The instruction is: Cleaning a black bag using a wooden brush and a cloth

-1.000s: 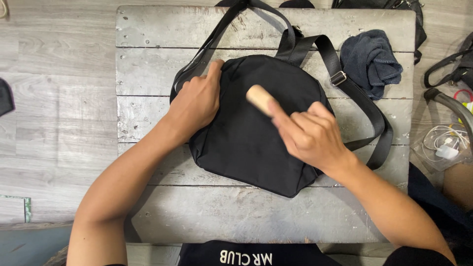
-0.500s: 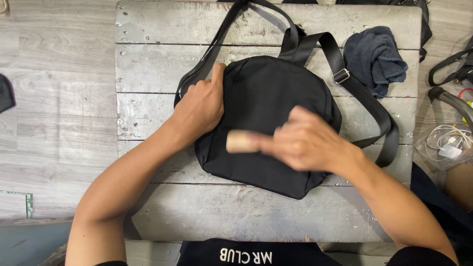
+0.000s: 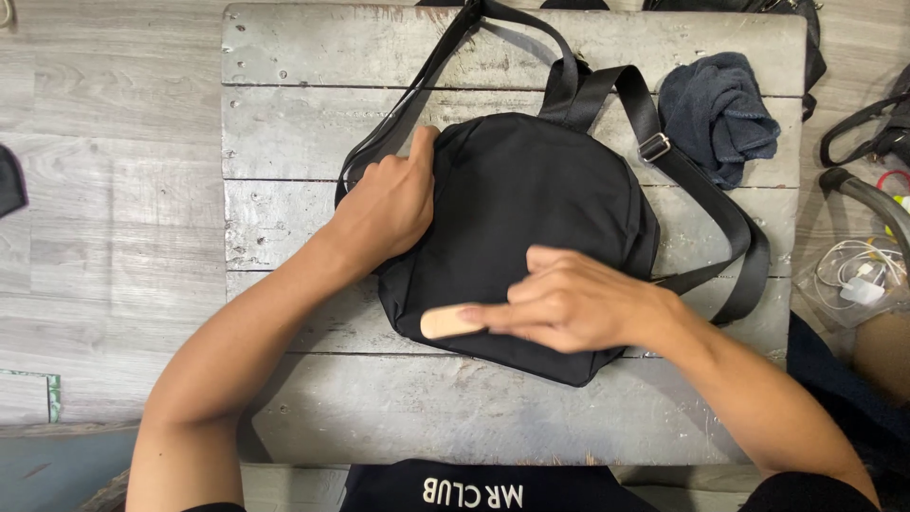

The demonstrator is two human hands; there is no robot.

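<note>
— Head view: what lies on the weathered plank counter [image 3: 284, 142]?
— Matte black bag [image 3: 531, 190], pinned flat under the left hand [image 3: 384, 209].
— Right hand [image 3: 569, 305]?
— Grasping a pale wooden handle [image 3: 447, 322] at the bag's lower edge; its head is hidden.

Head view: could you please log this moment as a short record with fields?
Surface: grey plank table
Main item: black bag lying flat, straps trailing toward the far edge
Left hand: pressed on the bag's upper left edge
Right hand: holds a light wooden brush against the bag's lower left part
Nearby: dark blue cloth at the far right corner
</note>
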